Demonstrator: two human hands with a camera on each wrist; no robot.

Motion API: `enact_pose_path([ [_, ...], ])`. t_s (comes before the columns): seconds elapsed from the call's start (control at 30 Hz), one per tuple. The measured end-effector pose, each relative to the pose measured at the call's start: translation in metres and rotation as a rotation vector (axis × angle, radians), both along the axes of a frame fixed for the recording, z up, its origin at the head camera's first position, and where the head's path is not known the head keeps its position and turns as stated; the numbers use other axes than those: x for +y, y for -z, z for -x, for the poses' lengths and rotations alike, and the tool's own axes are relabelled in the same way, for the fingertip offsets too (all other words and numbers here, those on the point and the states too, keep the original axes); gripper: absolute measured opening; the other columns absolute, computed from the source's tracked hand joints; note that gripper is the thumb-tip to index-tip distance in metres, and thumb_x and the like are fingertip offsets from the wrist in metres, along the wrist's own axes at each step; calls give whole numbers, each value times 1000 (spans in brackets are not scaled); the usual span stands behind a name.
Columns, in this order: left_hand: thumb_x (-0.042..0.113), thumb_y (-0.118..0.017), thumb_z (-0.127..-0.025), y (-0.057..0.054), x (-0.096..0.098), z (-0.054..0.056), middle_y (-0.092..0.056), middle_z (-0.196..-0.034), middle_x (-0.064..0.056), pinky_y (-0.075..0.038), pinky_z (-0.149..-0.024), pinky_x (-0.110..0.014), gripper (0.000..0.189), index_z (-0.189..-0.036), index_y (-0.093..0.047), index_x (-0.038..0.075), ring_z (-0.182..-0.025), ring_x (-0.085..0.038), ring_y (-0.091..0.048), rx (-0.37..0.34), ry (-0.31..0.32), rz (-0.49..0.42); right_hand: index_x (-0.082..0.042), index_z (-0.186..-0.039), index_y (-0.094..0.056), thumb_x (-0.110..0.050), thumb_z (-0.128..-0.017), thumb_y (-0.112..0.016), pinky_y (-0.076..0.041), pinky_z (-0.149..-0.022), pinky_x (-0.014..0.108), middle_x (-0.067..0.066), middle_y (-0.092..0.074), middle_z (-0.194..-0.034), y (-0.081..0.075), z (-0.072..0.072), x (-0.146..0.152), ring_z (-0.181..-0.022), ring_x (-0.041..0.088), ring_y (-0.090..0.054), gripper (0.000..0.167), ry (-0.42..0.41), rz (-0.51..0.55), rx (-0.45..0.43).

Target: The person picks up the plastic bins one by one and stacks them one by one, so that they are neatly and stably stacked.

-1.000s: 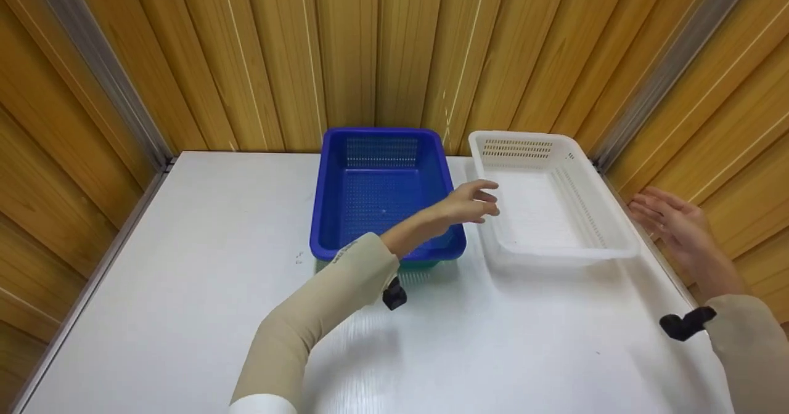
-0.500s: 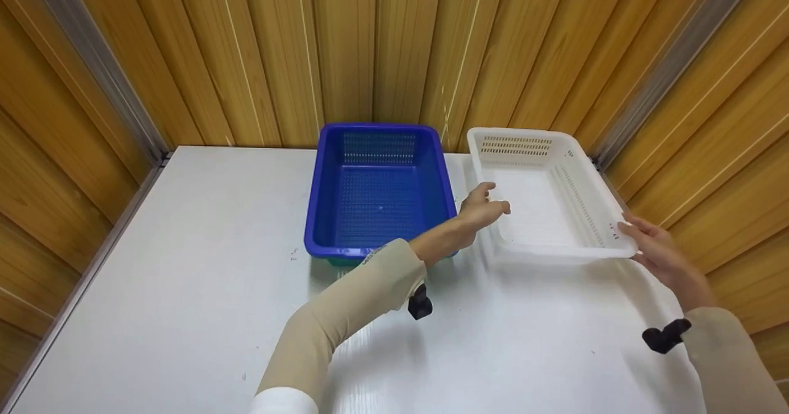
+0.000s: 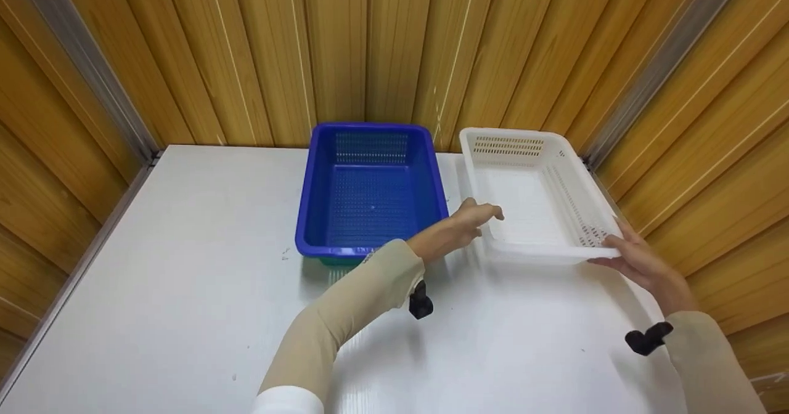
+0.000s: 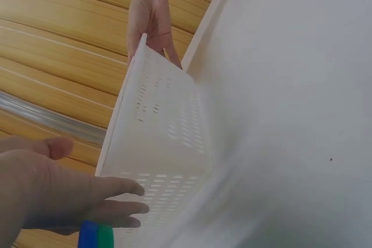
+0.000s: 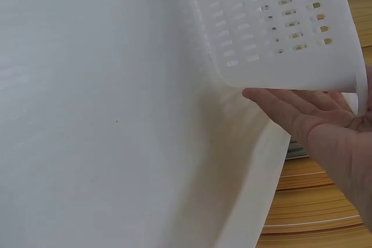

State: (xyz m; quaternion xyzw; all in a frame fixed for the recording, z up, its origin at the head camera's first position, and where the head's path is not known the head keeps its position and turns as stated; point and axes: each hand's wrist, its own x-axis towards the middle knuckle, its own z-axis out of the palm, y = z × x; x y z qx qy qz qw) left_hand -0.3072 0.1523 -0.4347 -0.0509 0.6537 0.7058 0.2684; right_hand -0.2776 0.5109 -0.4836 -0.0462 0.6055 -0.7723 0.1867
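Ribbed wooden panels wall in a white table (image 3: 185,291) on three sides, and two perforated baskets sit at its far edge: a blue basket (image 3: 370,192) at about 12 o'clock in the head view and a white basket (image 3: 536,195) just beside it toward 1 o'clock. The step in hand looks like taking hold of the white basket from both ends. The left hand (image 3: 459,226) lies at the basket's near left corner, at roughly 7 o'clock from its middle, fingers loosely extended against the wall; the left wrist view shows them straight along the slotted side (image 4: 163,137), not curled round it. The right hand (image 3: 638,260) sits at the near right corner, at about 4 o'clock from the basket's middle, palm up with fingers reaching under the rim; the right wrist view shows the fingertips (image 5: 273,103) flat beneath the rounded corner (image 5: 290,39), which seems raised a little off the table. Neither hand has closed a grip yet. Judging from this, the next move calls for a firmer hold on both sides before the basket can be carried level.
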Motion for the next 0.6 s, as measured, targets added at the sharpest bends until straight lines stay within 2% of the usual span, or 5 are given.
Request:
enact_pose_path([
  [0.1, -1, -66, -89, 1, -1, 1, -25, -163, -17, -33, -124, -46, 78, -155, -23, -3, -155, -32, -25, -22, 4, -21, -24, -160, 24, 9, -104, -29, -61, -93, 45, 2, -59, -122, -3, 1, -2, -109, 18, -66, 84, 15, 6, -26],
  [0.23, -10, -64, -85, 2, -1, 2, -15, -169, -18, -34, -124, -45, 96, -162, -8, 2, -156, -32, -23, -10, 26, -50, -28, -160, 24, 7, -105, -30, -60, -93, 46, 2, -57, -123, -7, 2, -3, -110, 18, -65, 84, 25, -2, -56],
  [0.4, -18, -59, -83, 4, 0, 1, -11, -171, -19, -37, -122, -44, 101, -165, -5, 8, -154, -31, -30, -11, 35, -112, -34, -159, 24, 7, -105, -28, -59, -96, 46, 2, -57, -126, -8, -1, 0, -111, 19, -65, 85, 9, 10, -77],
  [0.53, -19, -59, -82, 6, -1, -2, -17, -170, -20, -47, -110, -37, 101, -165, -9, 11, -137, -25, -46, -32, 25, -131, -35, -157, 26, 8, -105, -28, -57, -99, 48, 3, -57, -129, -6, -6, 2, -114, 20, -65, 86, -10, 33, -95],
  [0.6, -18, -60, -82, 8, -4, -3, -18, -169, -19, -49, -102, -35, 101, -165, -12, 11, -126, -23, -50, -35, 27, -129, -35, -158, 26, 8, -104, -28, -57, -100, 49, 3, -57, -129, -6, -8, 3, -115, 21, -65, 88, -20, 36, -109],
])
